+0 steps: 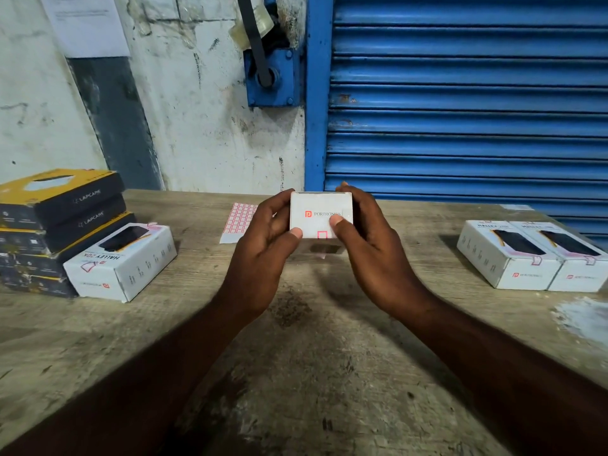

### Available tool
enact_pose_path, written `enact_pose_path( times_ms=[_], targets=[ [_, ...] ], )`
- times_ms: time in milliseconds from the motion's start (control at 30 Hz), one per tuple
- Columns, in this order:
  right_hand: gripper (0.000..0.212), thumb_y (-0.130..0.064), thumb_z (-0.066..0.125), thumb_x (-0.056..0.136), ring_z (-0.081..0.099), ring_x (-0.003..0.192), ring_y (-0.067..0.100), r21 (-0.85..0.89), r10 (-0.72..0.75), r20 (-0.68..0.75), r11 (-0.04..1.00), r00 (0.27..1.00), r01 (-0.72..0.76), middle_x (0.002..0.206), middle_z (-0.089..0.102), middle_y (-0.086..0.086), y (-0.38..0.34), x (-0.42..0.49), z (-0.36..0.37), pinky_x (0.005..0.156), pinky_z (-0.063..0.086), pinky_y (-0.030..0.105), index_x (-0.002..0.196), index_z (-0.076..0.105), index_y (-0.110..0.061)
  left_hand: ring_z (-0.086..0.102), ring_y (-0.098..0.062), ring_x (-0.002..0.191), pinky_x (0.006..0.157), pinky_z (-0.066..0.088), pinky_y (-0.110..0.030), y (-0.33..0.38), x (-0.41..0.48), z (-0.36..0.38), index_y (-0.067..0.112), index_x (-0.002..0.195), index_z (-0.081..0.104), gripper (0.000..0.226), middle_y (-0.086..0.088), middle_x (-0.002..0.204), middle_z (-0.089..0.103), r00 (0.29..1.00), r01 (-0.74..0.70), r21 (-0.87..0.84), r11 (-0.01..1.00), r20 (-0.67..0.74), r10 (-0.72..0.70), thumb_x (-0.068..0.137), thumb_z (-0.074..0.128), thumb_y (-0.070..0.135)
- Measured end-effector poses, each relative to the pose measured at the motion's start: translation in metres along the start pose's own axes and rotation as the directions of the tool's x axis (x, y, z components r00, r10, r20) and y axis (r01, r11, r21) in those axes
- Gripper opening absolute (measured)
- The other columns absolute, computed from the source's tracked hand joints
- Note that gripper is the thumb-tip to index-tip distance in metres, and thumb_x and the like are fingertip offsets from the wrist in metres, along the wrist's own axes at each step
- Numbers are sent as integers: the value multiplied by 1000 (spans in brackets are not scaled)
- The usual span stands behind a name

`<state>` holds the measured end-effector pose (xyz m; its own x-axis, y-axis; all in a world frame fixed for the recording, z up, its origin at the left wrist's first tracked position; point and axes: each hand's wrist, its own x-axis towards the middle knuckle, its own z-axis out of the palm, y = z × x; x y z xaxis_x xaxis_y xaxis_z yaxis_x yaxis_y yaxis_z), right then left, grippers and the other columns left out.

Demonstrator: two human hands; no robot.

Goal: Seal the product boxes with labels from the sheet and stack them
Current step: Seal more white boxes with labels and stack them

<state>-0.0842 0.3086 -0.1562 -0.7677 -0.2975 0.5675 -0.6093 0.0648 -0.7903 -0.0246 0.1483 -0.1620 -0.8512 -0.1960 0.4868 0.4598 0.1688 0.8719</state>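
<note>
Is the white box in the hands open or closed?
Closed. The white box shows a flat end flap with a pink-edged label at its bottom edge. The left hand and right hand grip its sides.

**View:** head, one wide-angle camera.
**Position:** worn on the person's head, above the near side of the tabletop.
**Facing:** forward and down, across the tabletop toward the wall and the blue shutter behind it.
**Range:** close. Both forearms enter from the bottom corners. The left hand and right hand meet on a white box at frame centre.
</note>
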Motion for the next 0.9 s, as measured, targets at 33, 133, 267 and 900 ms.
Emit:
enact_pose_path(
  times_ms=[33, 133, 267, 900],
  targets=[
    [37, -17, 52, 105, 61, 111, -6, 11, 7, 3, 1000, 1000, -7, 116, 65, -27, 0, 0, -1, 90, 51, 18, 141, 47, -26, 60, -6, 124, 94, 50, -18, 0, 0, 0, 16, 148, 40, 49, 1, 137, 63, 1000, -6, 7, 1000, 0, 6, 103, 46, -2],
    [38, -16, 54, 104, 62, 106, -9, 60, 15, 42, 998, 999, -17, 118, 65, -18, -4, -2, -1, 79, 50, 9, 141, 47, -21, 60, -6, 126, 100, 50, -22, 1, 1, 1, 21, 144, 43, 52, 3, 137, 64, 1000, -23, 24, 999, -19, 23, 96, 57, 10],
    [44, -14, 60, 100, 62, 110, -6, 45, 26, 38, 999, 999, -27, 118, 65, -18, -7, -1, -1, 82, 51, 12, 142, 47, -21, 58, -5, 127, 99, 50, -18, -1, 1, -1, 22, 144, 43, 57, 6, 137, 63, 999, -38, 87, 995, -6, 39, 95, 65, 5],
    [48, -22, 60, 95, 67, 111, 1, 59, 3, 76, 998, 997, -8, 124, 70, -16, -6, 0, -4, 85, 58, 31, 141, 50, -33, 64, -8, 119, 103, 53, -42, -4, 14, -12, 24, 140, 54, 71, 6, 125, 70, 985, -2, 212, 977, -168, 39, 78, 73, 53]
  ],
)
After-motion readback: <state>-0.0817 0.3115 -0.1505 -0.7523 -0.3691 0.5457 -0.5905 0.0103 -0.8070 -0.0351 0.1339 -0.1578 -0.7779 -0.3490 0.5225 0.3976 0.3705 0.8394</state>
